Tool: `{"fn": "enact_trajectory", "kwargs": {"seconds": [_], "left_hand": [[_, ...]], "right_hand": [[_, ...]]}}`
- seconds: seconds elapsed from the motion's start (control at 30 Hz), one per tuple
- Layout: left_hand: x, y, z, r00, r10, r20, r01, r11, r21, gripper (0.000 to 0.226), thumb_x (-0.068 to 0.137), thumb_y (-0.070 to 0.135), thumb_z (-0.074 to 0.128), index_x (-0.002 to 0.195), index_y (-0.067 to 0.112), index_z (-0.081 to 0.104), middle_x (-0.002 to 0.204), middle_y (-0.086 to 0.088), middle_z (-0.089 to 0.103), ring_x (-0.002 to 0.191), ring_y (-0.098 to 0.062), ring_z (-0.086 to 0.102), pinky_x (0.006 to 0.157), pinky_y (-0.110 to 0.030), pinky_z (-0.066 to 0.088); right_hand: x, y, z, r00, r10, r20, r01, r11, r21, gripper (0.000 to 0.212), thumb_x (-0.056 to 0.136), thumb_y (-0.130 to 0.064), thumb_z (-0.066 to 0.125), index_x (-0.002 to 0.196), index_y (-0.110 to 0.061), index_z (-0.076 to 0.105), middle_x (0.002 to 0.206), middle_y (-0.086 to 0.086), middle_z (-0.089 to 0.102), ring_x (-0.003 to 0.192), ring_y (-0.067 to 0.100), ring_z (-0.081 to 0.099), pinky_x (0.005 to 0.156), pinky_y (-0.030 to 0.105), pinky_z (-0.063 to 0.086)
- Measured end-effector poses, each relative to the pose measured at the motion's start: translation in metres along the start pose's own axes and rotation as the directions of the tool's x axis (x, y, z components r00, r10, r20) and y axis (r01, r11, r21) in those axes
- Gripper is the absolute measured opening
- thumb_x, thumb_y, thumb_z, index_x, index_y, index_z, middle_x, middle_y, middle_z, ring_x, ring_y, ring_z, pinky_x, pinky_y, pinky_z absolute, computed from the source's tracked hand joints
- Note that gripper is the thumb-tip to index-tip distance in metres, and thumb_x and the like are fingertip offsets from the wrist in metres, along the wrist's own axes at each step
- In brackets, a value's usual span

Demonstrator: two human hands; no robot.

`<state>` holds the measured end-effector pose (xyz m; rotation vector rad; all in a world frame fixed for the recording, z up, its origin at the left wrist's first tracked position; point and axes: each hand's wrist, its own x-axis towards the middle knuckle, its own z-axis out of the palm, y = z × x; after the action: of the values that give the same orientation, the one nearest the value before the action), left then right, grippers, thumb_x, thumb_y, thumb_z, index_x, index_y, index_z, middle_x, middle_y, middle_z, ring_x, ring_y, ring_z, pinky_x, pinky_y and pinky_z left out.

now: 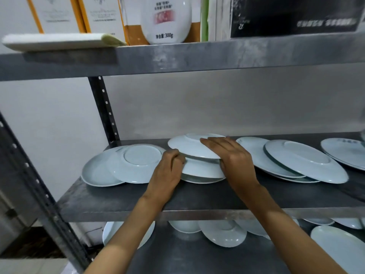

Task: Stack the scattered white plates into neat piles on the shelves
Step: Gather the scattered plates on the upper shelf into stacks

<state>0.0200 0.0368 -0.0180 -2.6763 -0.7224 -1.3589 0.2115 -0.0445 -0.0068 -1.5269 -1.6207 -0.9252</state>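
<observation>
On the middle grey metal shelf [197, 196], a small pile of round white ceramic plates [199, 170] sits upside down near the centre, its top plate [189, 146] tilted and overhanging the ones beneath. The left hand [168, 173] curls its fingers against the pile's left edge, gripping the rim there. The right hand [231, 153] lies on the top plate, fingers straight across its underside and thumb hooked under the right rim. Just left of the pile, two overlapping white plates [126, 165] lie askew, nearly touching the left hand. To the right, another loose overlapping group of white plates [296, 159] spreads toward the shelf's end. A bare strip of shelf runs along the front edge. More white plates [223, 232] lie scattered on the lower shelf.
</observation>
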Motion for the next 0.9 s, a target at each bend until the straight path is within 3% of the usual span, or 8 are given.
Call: {"fn": "enact_trajectory", "kwargs": {"seconds": [0.07,0.13,0.23,0.37,0.53,0.67,0.77,0.9], "left_hand": [[-0.003,-0.004,0.003,0.995,0.096,-0.032,-0.091,0.990,0.110,0.037,0.086,0.005,0.061,0.117,0.011,0.043,0.127,-0.010,0.037,0.105,-0.026,0.049,0.074,-0.031,0.055],[-0.002,-0.007,0.009,0.998,0.060,-0.021,-0.056,0.985,0.161,0.070,0.077,-0.006,0.069,0.138,0.004,0.037,0.142,-0.019,0.031,0.118,-0.034,0.047,0.078,-0.034,0.057],[0.005,-0.002,0.009,0.999,-0.013,-0.044,0.023,0.967,0.255,0.083,0.069,-0.024,0.060,0.145,0.000,0.035,0.138,-0.015,0.046,0.119,-0.033,0.045,0.071,-0.033,0.058],[0.005,-0.008,0.013,0.997,0.028,-0.067,-0.010,0.968,0.251,0.068,0.066,-0.017,0.070,0.129,0.006,0.055,0.125,-0.009,0.060,0.116,-0.028,0.046,0.076,-0.032,0.055],[0.009,-0.007,0.013,0.972,0.129,-0.198,-0.063,0.949,0.309,0.042,0.077,-0.008,0.069,0.116,0.009,0.066,0.114,-0.004,0.068,0.103,-0.024,0.055,0.074,-0.028,0.053],[0.013,-0.005,0.014,0.942,0.184,-0.280,-0.079,0.934,0.349,0.035,0.082,-0.008,0.066,0.111,0.012,0.069,0.111,-0.002,0.070,0.097,-0.025,0.061,0.074,-0.028,0.054],[0.017,-0.008,0.012,0.930,0.193,-0.314,-0.057,0.917,0.394,0.032,0.085,-0.003,0.062,0.107,0.019,0.071,0.104,0.005,0.072,0.090,-0.022,0.063,0.082,-0.035,0.049],[0.029,-0.011,0.005,0.911,0.211,-0.355,-0.002,0.862,0.507,0.028,0.082,0.004,0.066,0.096,0.028,0.072,0.086,0.013,0.071,0.076,-0.019,0.061,0.092,-0.042,0.035]], "right_hand": [[-0.001,0.003,0.001,0.999,0.004,0.039,-0.006,0.999,0.032,0.072,0.066,0.019,0.046,0.126,-0.018,0.065,0.118,0.004,0.069,0.110,0.023,0.064,0.103,0.038,0.047],[-0.001,0.004,-0.001,0.996,0.003,0.091,-0.009,0.998,0.068,0.073,0.063,0.019,0.057,0.125,-0.018,0.065,0.117,0.004,0.069,0.107,0.023,0.064,0.099,0.036,0.049],[-0.004,0.000,-0.002,0.985,-0.036,0.169,0.023,0.997,0.078,0.059,0.073,0.002,0.061,0.127,-0.021,0.062,0.117,0.002,0.069,0.104,0.021,0.065,0.085,0.032,0.054],[-0.013,0.006,0.001,0.970,-0.040,0.241,0.012,0.993,0.117,0.046,0.090,-0.025,0.042,0.135,-0.024,0.054,0.126,0.000,0.064,0.112,0.018,0.061,0.088,0.033,0.054],[-0.012,0.014,0.003,0.966,-0.041,0.254,0.002,0.988,0.151,0.042,0.095,-0.030,0.043,0.136,-0.027,0.051,0.130,-0.005,0.060,0.116,0.012,0.057,0.091,0.027,0.051],[-0.011,0.015,-0.001,0.974,-0.011,0.226,-0.038,0.977,0.211,0.043,0.096,-0.037,0.038,0.135,-0.027,0.053,0.128,-0.006,0.061,0.114,0.012,0.057,0.089,0.024,0.049],[-0.009,0.016,-0.004,0.964,-0.033,0.265,-0.028,0.975,0.221,0.052,0.095,-0.055,0.036,0.136,-0.028,0.051,0.130,-0.008,0.059,0.117,0.010,0.054,0.091,0.022,0.046],[-0.004,0.016,-0.004,0.969,-0.016,0.248,-0.044,0.971,0.233,0.058,0.084,-0.062,0.055,0.132,-0.031,0.055,0.125,-0.012,0.062,0.111,0.004,0.055,0.088,0.013,0.040]]}}
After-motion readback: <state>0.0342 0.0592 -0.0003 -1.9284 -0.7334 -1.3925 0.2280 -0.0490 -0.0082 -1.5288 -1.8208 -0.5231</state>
